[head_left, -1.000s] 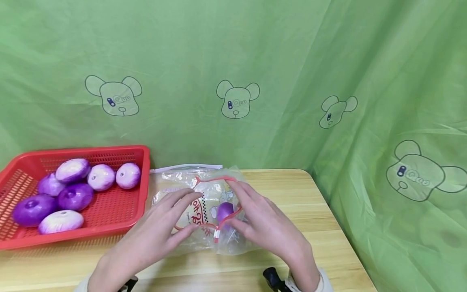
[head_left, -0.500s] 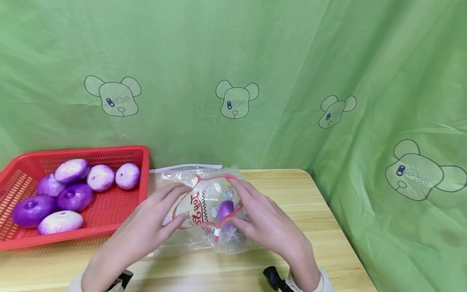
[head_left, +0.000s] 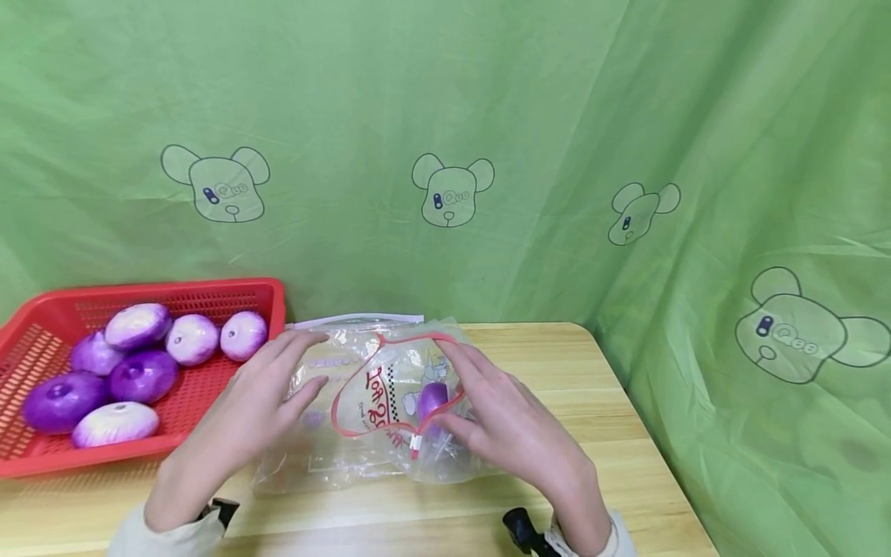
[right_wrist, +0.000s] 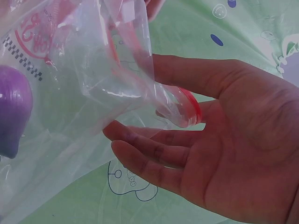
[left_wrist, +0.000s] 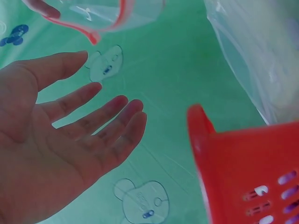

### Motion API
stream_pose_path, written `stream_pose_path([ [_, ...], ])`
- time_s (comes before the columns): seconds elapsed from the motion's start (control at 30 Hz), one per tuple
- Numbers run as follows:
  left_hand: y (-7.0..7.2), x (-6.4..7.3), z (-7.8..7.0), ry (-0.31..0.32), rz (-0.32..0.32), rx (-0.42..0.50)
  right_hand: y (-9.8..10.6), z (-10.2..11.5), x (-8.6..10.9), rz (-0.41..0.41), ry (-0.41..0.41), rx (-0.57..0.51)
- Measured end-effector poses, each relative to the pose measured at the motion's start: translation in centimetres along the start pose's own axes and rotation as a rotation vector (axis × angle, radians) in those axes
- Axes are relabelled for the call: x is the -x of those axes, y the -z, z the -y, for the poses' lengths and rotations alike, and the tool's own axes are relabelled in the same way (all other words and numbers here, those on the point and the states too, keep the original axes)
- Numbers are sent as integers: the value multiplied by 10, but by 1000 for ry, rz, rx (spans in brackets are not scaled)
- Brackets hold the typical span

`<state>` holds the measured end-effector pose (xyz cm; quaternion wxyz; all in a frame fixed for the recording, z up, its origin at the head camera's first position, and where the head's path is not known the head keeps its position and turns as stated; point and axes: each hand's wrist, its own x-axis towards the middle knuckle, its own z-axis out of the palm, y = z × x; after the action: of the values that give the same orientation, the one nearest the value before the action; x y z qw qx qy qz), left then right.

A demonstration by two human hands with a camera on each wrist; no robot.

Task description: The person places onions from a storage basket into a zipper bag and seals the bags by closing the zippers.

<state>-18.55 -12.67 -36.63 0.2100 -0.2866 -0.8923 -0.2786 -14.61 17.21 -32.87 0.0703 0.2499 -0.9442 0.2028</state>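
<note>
A clear zip bag [head_left: 379, 398] with red edging and red lettering stands with its mouth wide apart on the table. One purple onion [head_left: 432, 400] shows inside it at the right; in the right wrist view this onion [right_wrist: 14, 109] is seen through the plastic. My right hand [head_left: 511, 418] holds the bag's right rim, the red edge [right_wrist: 194, 109] running between thumb and fingers. My left hand [head_left: 250, 410] is off the bag, fingers loosely bent, thumb apart, nothing in it. It overlaps the right wall of the red basket [head_left: 267, 290] in the head view.
Several purple and white onions [head_left: 142, 375] lie in the basket at the left. A flat clear bag with a white strip [head_left: 358, 317] lies under and left of the red-edged bag. Green cloth [head_left: 334, 93] hangs behind and at the right of the wooden table [head_left: 585, 387].
My left hand has let go of the bag's left rim and moved left toward the basket. The right hand has stayed at the bag, whose mouth remains spread.
</note>
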Motion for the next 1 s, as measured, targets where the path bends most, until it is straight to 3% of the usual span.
stream_pose_path([
  [0.23, -2, 0, 16, 78, 6, 11, 0, -1, 0, -6, 3, 0],
  [0.63, -5, 3, 45, 132, -28, -18, 0, -1, 0, 2, -12, 0],
  [0.9, -6, 8, 59, 221, 50, -90, 0, -2, 0, 2, -11, 4],
  [1.0, -7, 10, 65, 240, 38, -113, 0, -2, 0, 2, -6, 6],
])
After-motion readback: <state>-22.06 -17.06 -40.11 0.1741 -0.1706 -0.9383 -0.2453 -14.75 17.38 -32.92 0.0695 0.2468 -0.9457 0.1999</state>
